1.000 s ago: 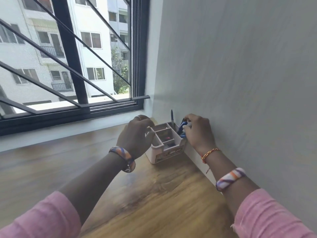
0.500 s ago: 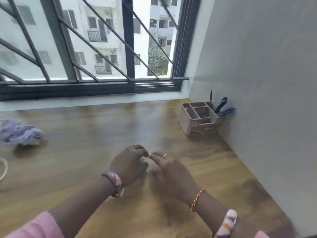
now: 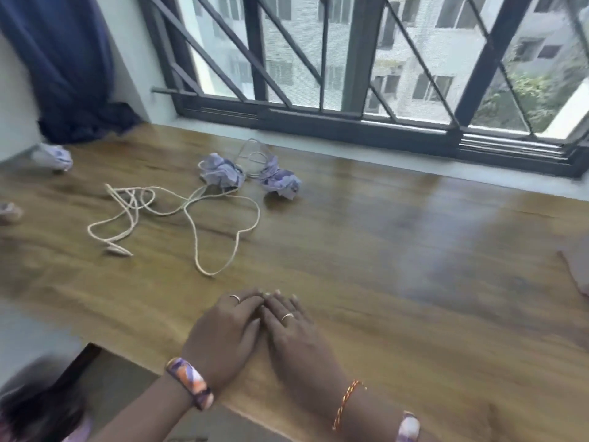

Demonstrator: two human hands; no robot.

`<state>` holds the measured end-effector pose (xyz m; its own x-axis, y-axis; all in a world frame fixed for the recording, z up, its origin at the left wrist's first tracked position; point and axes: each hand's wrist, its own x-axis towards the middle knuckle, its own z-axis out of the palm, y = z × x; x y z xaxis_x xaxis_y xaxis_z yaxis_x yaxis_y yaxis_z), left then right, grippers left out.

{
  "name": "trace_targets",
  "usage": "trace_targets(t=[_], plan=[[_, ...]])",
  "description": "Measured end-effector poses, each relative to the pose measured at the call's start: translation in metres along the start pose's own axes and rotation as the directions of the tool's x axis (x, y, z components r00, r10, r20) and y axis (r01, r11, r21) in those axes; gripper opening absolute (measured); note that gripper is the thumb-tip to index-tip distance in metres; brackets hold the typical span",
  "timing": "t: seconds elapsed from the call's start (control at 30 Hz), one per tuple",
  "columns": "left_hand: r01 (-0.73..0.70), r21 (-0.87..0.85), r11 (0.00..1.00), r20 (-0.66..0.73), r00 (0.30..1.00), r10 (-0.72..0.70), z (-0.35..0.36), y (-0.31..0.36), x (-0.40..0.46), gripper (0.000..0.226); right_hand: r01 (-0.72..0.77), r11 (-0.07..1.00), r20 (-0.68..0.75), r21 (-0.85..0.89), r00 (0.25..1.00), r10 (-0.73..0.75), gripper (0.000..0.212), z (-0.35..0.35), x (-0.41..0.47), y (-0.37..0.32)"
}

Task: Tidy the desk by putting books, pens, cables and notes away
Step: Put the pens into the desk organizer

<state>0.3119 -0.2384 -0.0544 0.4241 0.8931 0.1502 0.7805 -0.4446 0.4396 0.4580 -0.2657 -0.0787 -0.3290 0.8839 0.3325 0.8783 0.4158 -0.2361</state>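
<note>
Hands (image 3: 261,333) pulled back from organiser — flat on desk (image 3: 414,282), cable (image 3: 191,215) beyond

Bare wooden desk (image 3: 398,250) is seen ahead and to the right of both hands. To the left front, passage is obstructed by a loose white cable (image 3: 178,218) and two crumpled paper balls (image 3: 223,173) near the window sill (image 3: 350,148).

A wooden tabletop (image 3: 398,250) with a glossy sheen fills the middle. From 11 to 2 o'clock runs a dark-framed barred window (image 3: 357,65), daylit apartment blocks beyond it. A navy curtain (image 3: 63,65) hangs at 10 o'clock against a pale wall.
</note>
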Motion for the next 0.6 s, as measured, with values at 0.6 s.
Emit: trace_targets(t=[0.6], plan=[[0.228, -0.027, 0.973, -0.089, 0.969, -0.230, -0.129, -0.239, -0.097, 0.041, 0.014, 0.989, -0.037, 0.150, 0.999, -0.009, 0.017, 0.080, 0.089, -0.135]])
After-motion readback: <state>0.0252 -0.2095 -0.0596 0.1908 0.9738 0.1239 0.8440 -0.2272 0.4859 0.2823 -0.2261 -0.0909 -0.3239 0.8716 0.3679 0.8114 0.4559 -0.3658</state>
